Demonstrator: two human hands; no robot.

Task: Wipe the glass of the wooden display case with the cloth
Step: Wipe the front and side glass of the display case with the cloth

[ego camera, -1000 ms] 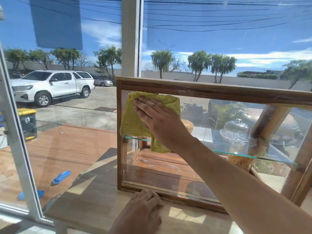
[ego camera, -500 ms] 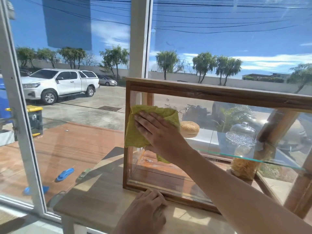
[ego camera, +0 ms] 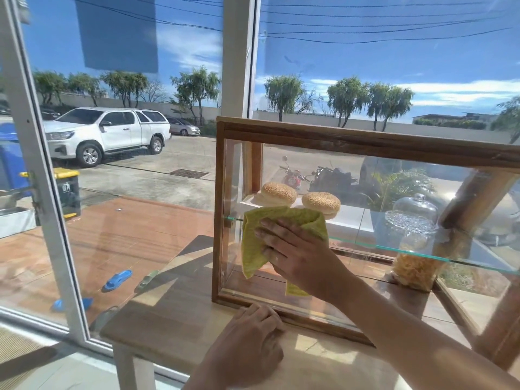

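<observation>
right hand flat, fingers straight, pressing cloth on lower-left glass of display case. left hand on surface at the frame, grip looks loosely curled, contact unclear. risk: hard push shifts case; loose cloth corner slips free.

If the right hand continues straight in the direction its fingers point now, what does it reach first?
The right hand points left across the glass, pressing the cloth. Its fingers would probably meet the display case at its left wooden upright, close beyond the cloth's edge.
</observation>
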